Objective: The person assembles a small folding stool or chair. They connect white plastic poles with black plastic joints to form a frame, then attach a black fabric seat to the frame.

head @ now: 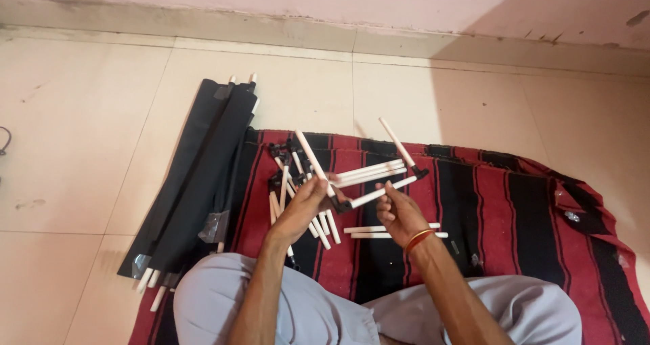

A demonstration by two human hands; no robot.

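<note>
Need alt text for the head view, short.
Seated person's left hand and right hand hold white rods joined by a black connector, above loose rods on a red-and-black striped mat. Black fabric bundle lies left on the tile floor.

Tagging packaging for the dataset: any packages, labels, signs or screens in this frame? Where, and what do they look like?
No labels, signs or screens show.
Clear plastic wrap: crumpled, glossy, on the lower part of the long black fabric bundle on the floor, left of the striped mat.
More clear wrap: at that bundle's near end, by the white rod tips.
Small clear plastic scraps: on the mat's right edge; too small to detail.
</note>
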